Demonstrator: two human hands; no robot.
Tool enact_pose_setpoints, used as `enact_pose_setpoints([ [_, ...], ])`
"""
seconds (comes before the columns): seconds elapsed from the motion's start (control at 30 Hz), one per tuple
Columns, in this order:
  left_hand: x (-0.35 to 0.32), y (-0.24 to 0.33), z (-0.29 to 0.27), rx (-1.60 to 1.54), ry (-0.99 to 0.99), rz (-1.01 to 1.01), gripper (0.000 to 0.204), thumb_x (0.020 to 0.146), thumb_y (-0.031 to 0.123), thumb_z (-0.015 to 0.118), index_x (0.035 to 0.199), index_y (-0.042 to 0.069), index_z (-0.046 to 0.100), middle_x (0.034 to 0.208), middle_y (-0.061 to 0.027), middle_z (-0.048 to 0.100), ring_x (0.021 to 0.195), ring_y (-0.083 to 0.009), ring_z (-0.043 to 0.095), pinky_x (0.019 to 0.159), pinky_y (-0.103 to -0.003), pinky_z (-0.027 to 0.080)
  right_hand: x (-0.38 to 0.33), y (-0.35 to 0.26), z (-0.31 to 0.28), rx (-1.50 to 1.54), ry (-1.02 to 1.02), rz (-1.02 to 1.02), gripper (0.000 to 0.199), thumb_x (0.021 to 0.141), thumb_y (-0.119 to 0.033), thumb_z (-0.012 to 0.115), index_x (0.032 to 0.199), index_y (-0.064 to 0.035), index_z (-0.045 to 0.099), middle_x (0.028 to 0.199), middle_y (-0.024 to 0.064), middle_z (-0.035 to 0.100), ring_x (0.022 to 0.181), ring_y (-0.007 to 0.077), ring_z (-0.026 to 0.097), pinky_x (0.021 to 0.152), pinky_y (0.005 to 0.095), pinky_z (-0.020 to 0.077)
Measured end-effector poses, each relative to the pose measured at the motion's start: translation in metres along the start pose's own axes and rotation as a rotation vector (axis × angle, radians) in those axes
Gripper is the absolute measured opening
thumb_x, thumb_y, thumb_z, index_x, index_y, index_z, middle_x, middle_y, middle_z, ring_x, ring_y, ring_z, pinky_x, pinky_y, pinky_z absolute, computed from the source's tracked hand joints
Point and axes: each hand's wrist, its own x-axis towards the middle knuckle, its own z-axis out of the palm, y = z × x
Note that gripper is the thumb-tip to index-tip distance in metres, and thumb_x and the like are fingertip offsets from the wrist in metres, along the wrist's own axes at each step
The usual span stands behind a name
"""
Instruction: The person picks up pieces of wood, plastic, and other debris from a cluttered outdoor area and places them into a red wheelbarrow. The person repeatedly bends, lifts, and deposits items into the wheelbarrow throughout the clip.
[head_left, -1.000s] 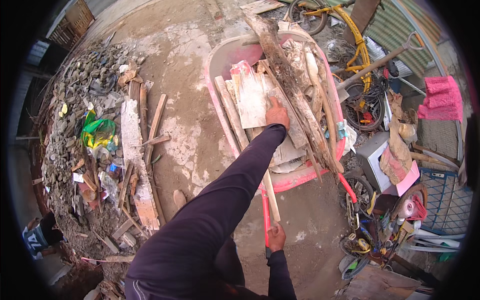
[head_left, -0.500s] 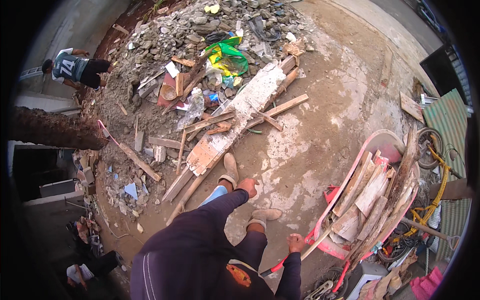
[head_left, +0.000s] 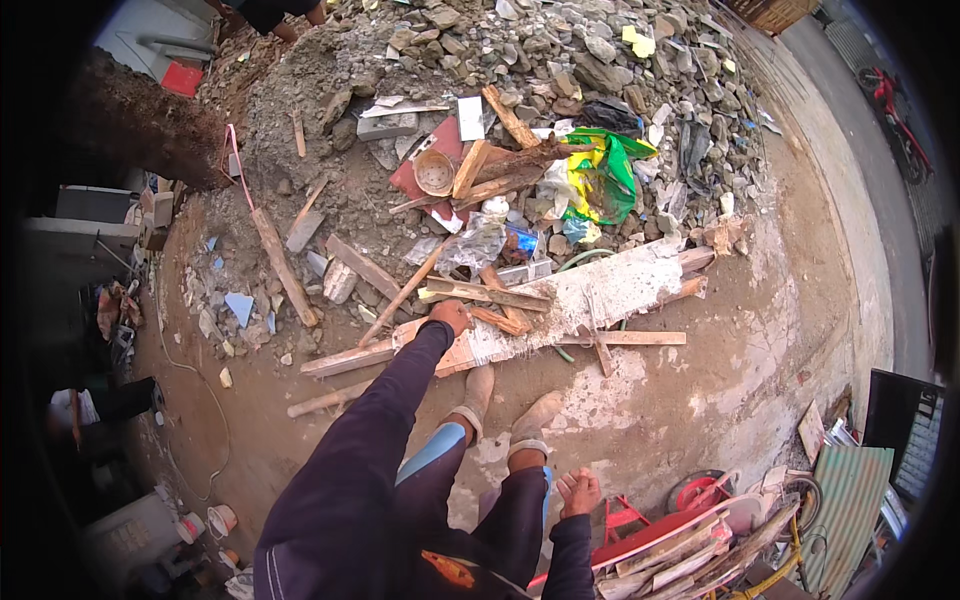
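My left hand (head_left: 450, 315) reaches down over the near left part of a long whitish plank (head_left: 610, 290), beside short wood offcuts (head_left: 490, 292). Its back faces me and its fingers are hidden, so whether it grips any wood does not show. Lower right, my right hand (head_left: 578, 492) hangs in the air with nothing in it, fingers loosely bent and apart. Below and right of it stands a red wheelbarrow (head_left: 650, 540) loaded with weathered boards (head_left: 690, 560). Both my boots (head_left: 537, 415) are on the ground close to the plank.
Behind the plank rises a heap of broken rubble (head_left: 600, 70) with a green and yellow plastic sack (head_left: 605, 175) and a round container (head_left: 434, 172). A loose wood stick (head_left: 285, 265) lies left. Corrugated sheets (head_left: 850, 500) lean far right. Other people are partly visible at the left.
My view has swung toward the rubble, and the wheelbarrow now sits lower in it. My left hand has reached forward to the plank; my feet have come closer together.
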Motion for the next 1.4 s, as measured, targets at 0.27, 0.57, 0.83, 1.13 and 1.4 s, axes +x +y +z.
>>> enact_pose_setpoints([
  [0.27,0.171,0.015,-0.005,0.023,0.238,-0.014,0.056,0.072,0.026,0.076,0.119,0.005,0.053,0.115,-0.0217,0.057,0.111,-0.0353,0.053,0.093,-0.041,0.043,0.102,0.024,0.183,-0.093,-0.521,0.306,0.028,0.093,-0.024,0.055,0.114,-0.0052,0.053,0.095,0.0099,0.062,0.080,0.0224,0.064,0.069,0.0375,0.0562],
  [0.57,0.334,0.009,-0.051,0.141,0.469,-0.111,0.082,0.065,0.040,0.078,0.131,0.007,0.041,0.117,-0.0178,0.058,0.114,-0.0322,0.052,0.103,-0.048,0.025,0.163,0.020,0.227,-0.406,-0.492,0.282,0.023,0.094,-0.020,0.055,0.110,-0.0041,0.058,0.093,0.0063,0.063,0.078,0.0156,0.062,0.068,0.0287,0.0530],
  [0.83,0.307,0.017,-0.020,-0.012,0.575,0.003,0.036,0.064,0.020,0.074,0.093,0.004,0.061,0.086,-0.0195,0.066,0.088,-0.0351,0.061,0.086,-0.042,0.040,0.201,0.014,0.223,-0.283,-0.525,0.336,0.037,0.093,-0.021,0.057,0.124,-0.0034,0.048,0.101,0.0093,0.062,0.085,0.0173,0.062,0.074,0.0300,0.0523],
  [1.13,0.076,0.063,0.096,-0.238,-0.075,0.373,0.049,0.069,0.016,0.072,0.111,0.002,0.051,0.079,-0.0211,0.060,0.083,-0.0429,0.057,0.077,-0.048,0.043,0.222,-0.020,0.343,0.286,-0.635,0.110,0.068,0.084,-0.047,0.064,0.132,-0.0049,0.040,0.126,0.0131,0.051,0.117,0.0267,0.050,0.096,0.0400,0.0442],
  [1.4,0.190,0.088,0.036,-0.373,-0.249,0.275,0.027,0.080,0.027,0.067,0.082,0.000,0.068,0.071,-0.0134,0.065,0.065,-0.0241,0.061,0.064,-0.034,0.047,0.323,-0.029,0.314,0.369,-0.587,0.206,0.060,0.080,-0.038,0.064,0.129,-0.0070,0.046,0.125,0.0075,0.054,0.114,0.0254,0.053,0.097,0.0443,0.0436],
])
